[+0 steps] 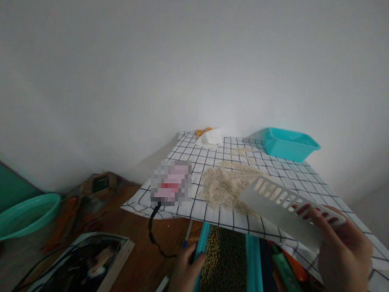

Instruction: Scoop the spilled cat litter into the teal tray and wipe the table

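A: Well out to the left of the left hand, a green basin (45,199) is sitting, and nearer in, a framed picture (85,263) is lying flat.

B: Coming across, a pink object (172,184), too blurred to name, is resting on the checked cloth (182,151), ahead of the left hand (187,265), and a black cord (150,229) is trailing back from it.

A: That left hand is gripping the left wall of a turquoise tray (253,263), thumb over the rim! The tray is sitting between the two hands, by the cloth's near edge.

B: And its beans (229,259) are showing yellowish beside the left thumb, dark over the rest.

A: Beyond the tray, ahead of both hands, pale grains (223,186) are lying in a loose heap.

B: Farther off, ahead of the right hand (343,243), a turquoise bin (285,148) is standing; I'm not making out its contents.

A: The right hand is clasping a white slotted plate (279,215), whose far end is reaching over the heap's right side. Touching? I can't tell.

B: How far along? I'm judging it partway: the tray is already holding beans, while the grains are remaining loose, a thinner patch lying beyond the heap.
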